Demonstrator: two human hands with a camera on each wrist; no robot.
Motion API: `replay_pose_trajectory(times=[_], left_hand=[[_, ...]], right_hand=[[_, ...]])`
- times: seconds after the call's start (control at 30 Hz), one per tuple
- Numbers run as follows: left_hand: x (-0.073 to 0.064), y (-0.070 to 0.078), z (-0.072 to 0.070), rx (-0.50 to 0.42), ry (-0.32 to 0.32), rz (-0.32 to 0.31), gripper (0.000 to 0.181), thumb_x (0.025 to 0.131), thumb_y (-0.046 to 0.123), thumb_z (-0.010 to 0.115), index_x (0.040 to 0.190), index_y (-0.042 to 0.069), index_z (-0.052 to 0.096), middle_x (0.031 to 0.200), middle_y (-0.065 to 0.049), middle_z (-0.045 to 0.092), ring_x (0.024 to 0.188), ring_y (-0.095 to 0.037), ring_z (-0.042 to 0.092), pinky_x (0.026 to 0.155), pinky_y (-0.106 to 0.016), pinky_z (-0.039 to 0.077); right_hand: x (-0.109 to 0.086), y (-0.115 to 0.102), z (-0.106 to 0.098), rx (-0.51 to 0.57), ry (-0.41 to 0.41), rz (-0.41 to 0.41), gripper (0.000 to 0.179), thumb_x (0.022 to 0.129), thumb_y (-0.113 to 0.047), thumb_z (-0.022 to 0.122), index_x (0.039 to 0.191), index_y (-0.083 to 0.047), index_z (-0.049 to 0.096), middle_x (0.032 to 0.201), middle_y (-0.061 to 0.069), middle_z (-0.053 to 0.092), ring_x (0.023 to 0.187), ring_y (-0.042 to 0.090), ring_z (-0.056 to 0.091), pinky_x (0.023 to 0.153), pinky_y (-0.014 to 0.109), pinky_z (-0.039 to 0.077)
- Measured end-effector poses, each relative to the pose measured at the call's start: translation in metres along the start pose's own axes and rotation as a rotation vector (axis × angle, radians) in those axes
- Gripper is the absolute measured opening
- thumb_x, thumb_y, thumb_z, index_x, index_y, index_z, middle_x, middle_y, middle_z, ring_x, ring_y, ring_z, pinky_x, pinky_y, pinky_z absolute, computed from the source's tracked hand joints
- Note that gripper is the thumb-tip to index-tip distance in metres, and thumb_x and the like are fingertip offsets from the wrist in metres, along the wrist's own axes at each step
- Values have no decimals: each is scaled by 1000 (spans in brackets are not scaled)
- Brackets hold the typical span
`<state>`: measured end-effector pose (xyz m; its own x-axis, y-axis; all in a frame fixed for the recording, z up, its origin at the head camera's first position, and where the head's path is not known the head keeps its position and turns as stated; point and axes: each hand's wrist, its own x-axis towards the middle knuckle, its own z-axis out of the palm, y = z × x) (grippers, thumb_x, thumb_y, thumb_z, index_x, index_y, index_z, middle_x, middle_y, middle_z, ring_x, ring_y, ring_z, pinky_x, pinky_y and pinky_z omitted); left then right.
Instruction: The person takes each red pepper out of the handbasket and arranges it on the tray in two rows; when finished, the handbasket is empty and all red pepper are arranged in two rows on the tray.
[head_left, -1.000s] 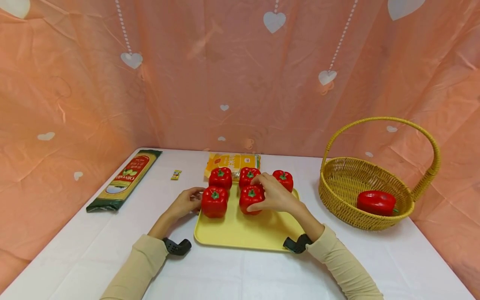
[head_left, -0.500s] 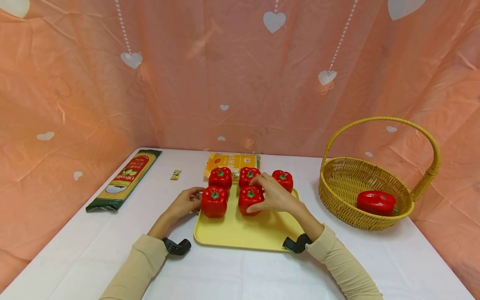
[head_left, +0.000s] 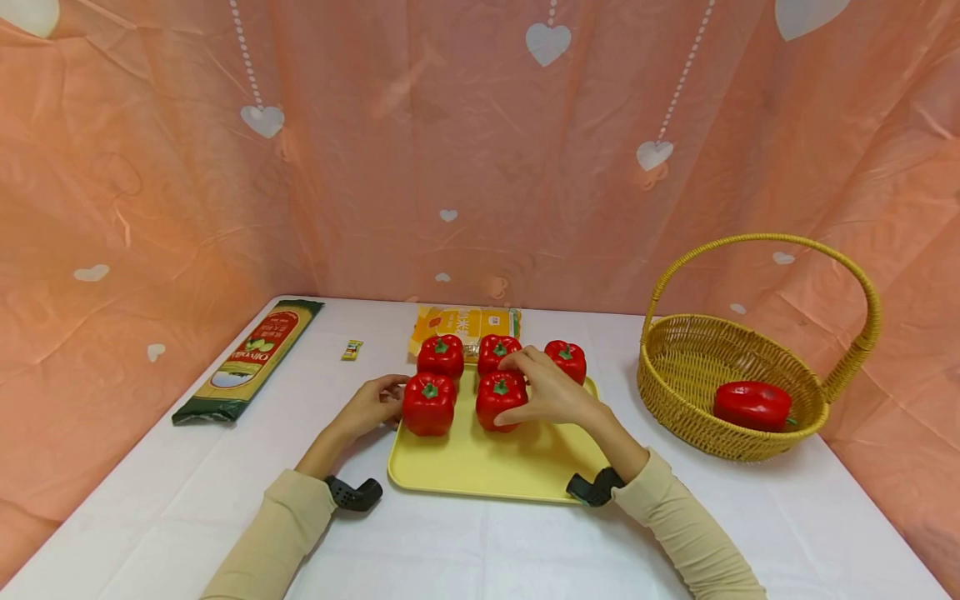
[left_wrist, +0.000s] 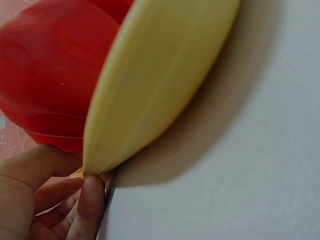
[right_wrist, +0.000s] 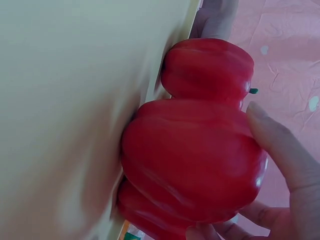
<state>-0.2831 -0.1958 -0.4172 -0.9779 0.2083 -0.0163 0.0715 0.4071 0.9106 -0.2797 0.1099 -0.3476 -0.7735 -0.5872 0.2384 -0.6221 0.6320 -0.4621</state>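
Observation:
Red bell peppers with green stems stand on a yellow tray (head_left: 487, 479). My right hand (head_left: 551, 387) grips the front middle bell pepper (head_left: 498, 404), thumb on the near side and fingers on the far side. The right wrist view shows this bell pepper (right_wrist: 190, 160) low on the tray. At the tray's left edge, my left hand (head_left: 371, 406) pinches the rim; its thumb and fingers meet at the tray's rim (left_wrist: 150, 85) in the left wrist view. Another bell pepper (head_left: 428, 408) stands right beside that hand. Behind are bell peppers at left (head_left: 441, 357), middle (head_left: 495, 350) and right (head_left: 567, 360).
A wicker basket (head_left: 675, 408) with a tall handle stands at the right, one bell pepper (head_left: 752, 406) lying in it. An orange package (head_left: 465, 321) lies behind the tray. Left of it are a small yellow packet (head_left: 352, 350) and a long green-and-gold package (head_left: 251, 358).
The bell pepper in my right hand has shifted very slightly to the left on the tray. My left hand has stayed in place at the tray's edge.

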Motion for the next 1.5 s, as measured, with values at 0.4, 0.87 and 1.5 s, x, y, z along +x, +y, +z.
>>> replay_pose_trajectory(times=[0.4, 0.87, 1.5], left_hand=[[1, 0, 0, 6, 4, 18, 43, 89, 5, 55, 130, -5, 45, 95, -14, 53, 70, -17, 55, 62, -28, 53], [-1, 1, 0, 2, 0, -10, 44, 90, 6, 55, 132, -4, 44, 98, -14, 53, 72, -17, 55, 64, -28, 54], [-1, 0, 1, -1, 6, -14, 45, 91, 8, 55, 132, -4, 44, 99, -15, 54, 72, -17, 56, 63, -30, 54]], right_hand=[[-5, -1, -20, 55, 10, -32, 70, 65, -41, 83, 120, -8, 54, 113, 11, 52, 104, 29, 50, 83, 41, 46], [-23, 8, -68, 175, 109, -66, 65, 68, -22, 83, 123, -6, 52, 113, 14, 58, 101, 31, 55, 89, 48, 46], [-88, 47, -144, 233, 419, 71, 51, 80, -3, 70, 127, -4, 50, 112, -7, 56, 97, 5, 56, 80, 13, 46]])
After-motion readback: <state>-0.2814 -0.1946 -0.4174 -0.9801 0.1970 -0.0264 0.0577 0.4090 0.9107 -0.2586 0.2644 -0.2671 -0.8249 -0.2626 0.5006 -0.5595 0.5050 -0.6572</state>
